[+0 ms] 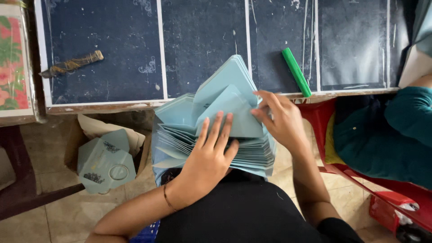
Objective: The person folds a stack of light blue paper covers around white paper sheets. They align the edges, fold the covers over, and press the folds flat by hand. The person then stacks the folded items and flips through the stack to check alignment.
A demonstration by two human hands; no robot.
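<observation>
On the person's lap, against the tabletop (103, 107) edge, sits a thick stack of pale blue folded paper envelopes (216, 148), fanned out like a deck. The left hand (209, 159) lies flat on top, fingers spread and pressing the pile down. The right hand (281, 119) pinches the edge of the uppermost envelope (229, 105) between thumb and fingertips, lifting it a little from the rest. Both hands are close together, each in contact with the paper and neither closed into a fist.

The envelopes look light, thin and springy; loose sheets would likely slide off one another, so a flat palm on the stack and a light pinch at a corner or folded edge seems the safest hold, since a hard grip would probably crease them.

Farther out, a green stick-like tool (296, 72) lies on the dark blue tabletop, and a brush with a wrapped handle (72, 64) rests to the left. Below the tabletop, a cardboard box (108, 155) on the floor holds more blue folded pieces. A red plastic chair (360, 171) stands to the right, with someone in teal clothing (387, 135) on it.
</observation>
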